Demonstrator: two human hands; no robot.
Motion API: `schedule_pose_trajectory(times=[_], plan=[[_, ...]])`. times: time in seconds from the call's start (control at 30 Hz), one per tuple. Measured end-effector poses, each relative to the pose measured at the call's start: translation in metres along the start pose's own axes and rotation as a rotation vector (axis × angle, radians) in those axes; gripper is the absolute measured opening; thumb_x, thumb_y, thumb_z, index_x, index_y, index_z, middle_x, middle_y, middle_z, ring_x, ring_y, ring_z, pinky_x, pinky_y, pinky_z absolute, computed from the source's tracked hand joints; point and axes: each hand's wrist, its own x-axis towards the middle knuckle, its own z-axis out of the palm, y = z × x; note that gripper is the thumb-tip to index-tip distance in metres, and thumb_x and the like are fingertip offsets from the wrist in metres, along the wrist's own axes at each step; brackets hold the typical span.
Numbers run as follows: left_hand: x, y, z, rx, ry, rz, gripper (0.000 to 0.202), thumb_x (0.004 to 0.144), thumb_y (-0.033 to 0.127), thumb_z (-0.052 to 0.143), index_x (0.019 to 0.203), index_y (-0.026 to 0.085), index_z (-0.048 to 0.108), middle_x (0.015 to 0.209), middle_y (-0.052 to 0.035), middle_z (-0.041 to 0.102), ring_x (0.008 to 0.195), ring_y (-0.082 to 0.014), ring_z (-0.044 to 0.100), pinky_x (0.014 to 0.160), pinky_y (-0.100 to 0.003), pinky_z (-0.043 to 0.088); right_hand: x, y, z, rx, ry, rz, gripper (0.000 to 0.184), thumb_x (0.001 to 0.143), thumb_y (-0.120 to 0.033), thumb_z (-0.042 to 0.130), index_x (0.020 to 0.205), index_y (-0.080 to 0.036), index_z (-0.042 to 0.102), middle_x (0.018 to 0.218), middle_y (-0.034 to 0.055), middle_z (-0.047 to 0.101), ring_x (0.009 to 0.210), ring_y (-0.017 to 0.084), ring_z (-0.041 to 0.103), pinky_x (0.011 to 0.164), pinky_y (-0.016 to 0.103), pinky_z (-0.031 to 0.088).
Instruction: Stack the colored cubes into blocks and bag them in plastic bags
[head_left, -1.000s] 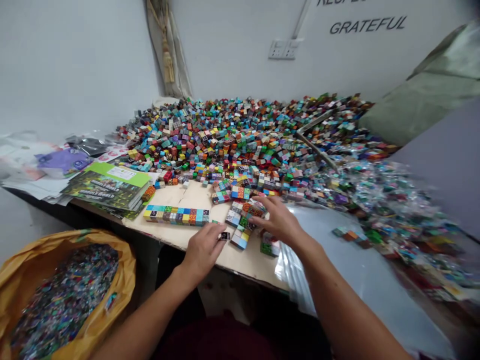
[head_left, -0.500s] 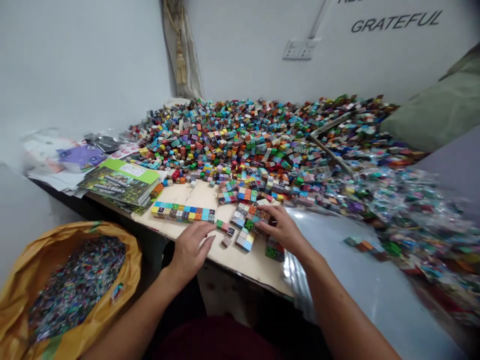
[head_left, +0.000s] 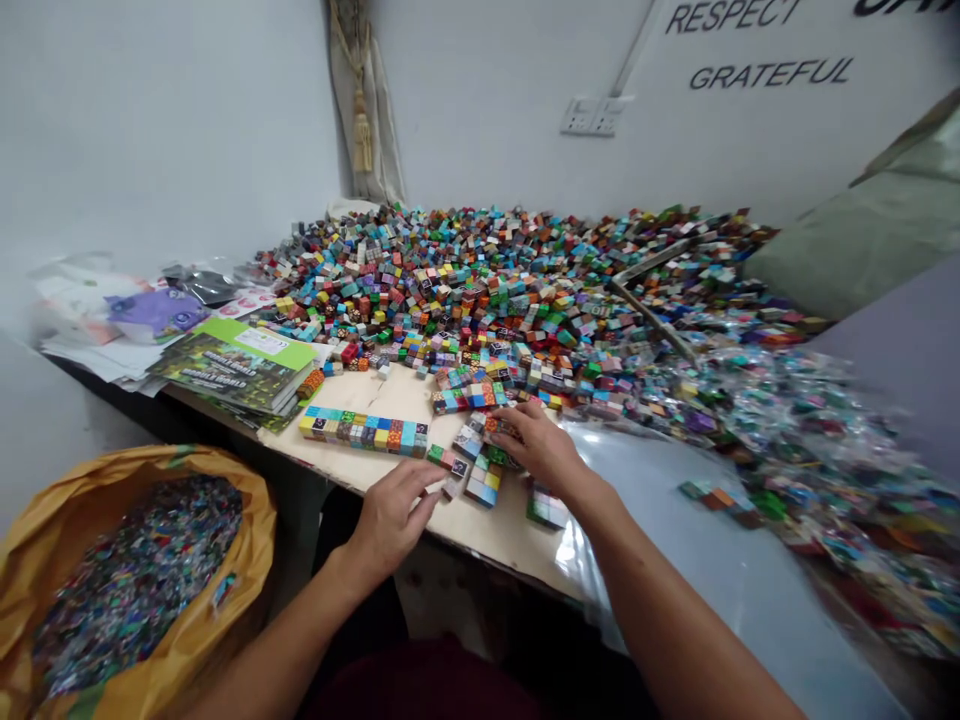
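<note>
My left hand [head_left: 394,508] is at the table's front edge, thumb and fingers apart, holding nothing. Its fingertips reach a brownish-grey cube [head_left: 454,487] beside a short row of cubes [head_left: 448,459]; whether they touch is unclear. To the right, my right hand [head_left: 541,448] bends its fingers around orange-patterned cubes [head_left: 496,425], partly hiding them. Close by lie a grey-and-white cube group [head_left: 469,440] and a blue-and-yellow one [head_left: 483,483]. A long double row of coloured cubes [head_left: 364,431] lies left of them. Another cube block [head_left: 547,507] sits below my right wrist.
A large heap of cubes [head_left: 450,260] covers the table's back, with a metal angle strip [head_left: 652,318] on it. Booklets [head_left: 232,365] are stacked left. Clear plastic sheeting [head_left: 660,510] lies right. An orange sack [head_left: 259,500] of small shiny pieces stands at lower left.
My left hand has shifted slightly right and down toward the small cubes. My right hand has moved left, its fingers drawing in around the patterned cubes. The head view has tilted slightly.
</note>
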Motion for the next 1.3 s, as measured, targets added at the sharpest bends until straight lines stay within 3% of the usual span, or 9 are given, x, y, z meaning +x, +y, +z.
schedule_pose_trajectory(times=[0.27,0.47,0.6,0.7,0.77,0.87,1.0,1.17,1.3], plan=[[0.01,0.004,0.006,-0.04,-0.041,0.021,0.024,0.09,0.015,0.049,0.111,0.019,0.06,0.108,-0.0097,0.065,0.104,-0.0188,0.06,0.091,-0.033,0.05,-0.008,-0.012,0.027,0.222,0.219,0.076,0.028,0.082,-0.037,0.057,0.105,-0.021,0.062,0.109,0.0102,0.055,0.105,0.027,0.054,0.088,0.039,0.045],[0.006,0.003,0.002,-0.029,0.026,0.06,0.025,0.089,0.014,0.052,0.112,0.019,0.06,0.105,-0.0088,0.066,0.1,-0.0175,0.061,0.087,-0.031,0.052,-0.007,-0.014,0.014,0.371,0.247,0.013,0.034,0.079,-0.046,0.055,0.099,-0.019,0.064,0.099,0.0091,0.061,0.097,0.027,0.056,0.085,0.04,0.044],[-0.015,-0.015,-0.03,0.162,0.214,0.013,0.028,0.087,0.017,0.056,0.114,0.022,0.06,0.105,-0.0074,0.067,0.099,-0.0184,0.061,0.089,-0.033,0.05,0.011,-0.045,0.005,0.489,0.255,-0.086,0.038,0.077,-0.048,0.061,0.105,-0.022,0.063,0.104,0.0081,0.059,0.1,0.027,0.055,0.089,0.042,0.042],[-0.027,-0.04,-0.065,0.335,0.402,-0.138,0.038,0.085,0.021,0.06,0.123,0.023,0.055,0.118,-0.0092,0.062,0.112,-0.0222,0.055,0.099,-0.04,0.044,0.033,-0.089,0.014,0.653,0.14,-0.229,0.037,0.078,-0.044,0.063,0.109,-0.024,0.061,0.108,0.0068,0.058,0.104,0.026,0.054,0.091,0.04,0.042],[-0.029,-0.059,-0.086,0.334,0.43,-0.248,0.047,0.082,0.023,0.063,0.127,0.021,0.052,0.126,-0.011,0.057,0.119,-0.0244,0.051,0.104,-0.043,0.04,0.048,-0.122,0.027,0.737,0.082,-0.322,0.035,0.078,-0.04,0.063,0.109,-0.024,0.06,0.108,0.0066,0.058,0.104,0.025,0.055,0.092,0.039,0.043],[-0.024,-0.085,-0.109,0.208,0.323,-0.374,0.06,0.076,0.024,0.069,0.132,0.019,0.048,0.133,-0.0126,0.052,0.124,-0.0269,0.048,0.107,-0.043,0.037,0.07,-0.163,0.051,0.796,0.053,-0.427,0.036,0.077,-0.036,0.064,0.11,-0.023,0.06,0.109,0.0069,0.057,0.105,0.025,0.054,0.094,0.04,0.042],[-0.007,-0.109,-0.128,0.052,0.195,-0.457,0.069,0.069,0.02,0.071,0.134,0.018,0.047,0.133,-0.0123,0.052,0.12,-0.0274,0.051,0.103,-0.04,0.04,0.093,-0.195,0.078,0.798,0.033,-0.495,0.039,0.077,-0.035,0.064,0.114,-0.022,0.059,0.113,0.0086,0.057,0.108,0.026,0.053,0.094,0.041,0.042],[0.005,-0.125,-0.143,-0.012,0.045,-0.446,0.052,0.068,0.018,0.067,0.12,0.014,0.06,0.115,-0.0094,0.064,0.104,-0.0248,0.059,0.092,-0.034,0.045,0.106,-0.203,0.097,0.712,-0.046,-0.518,0.048,0.074,-0.037,0.066,0.119,-0.022,0.057,0.116,0.0101,0.057,0.111,0.028,0.052,0.097,0.043,0.041],[0.006,-0.137,-0.148,-0.046,-0.039,-0.495,0.047,0.068,0.02,0.068,0.114,0.014,0.064,0.095,-0.0047,0.068,0.08,-0.0186,0.061,0.071,-0.025,0.046,0.106,-0.197,0.097,0.621,-0.178,-0.486,0.06,0.072,-0.034,0.066,0.129,-0.022,0.05,0.126,0.01,0.055,0.115,0.027,0.052,0.098,0.042,0.04]])
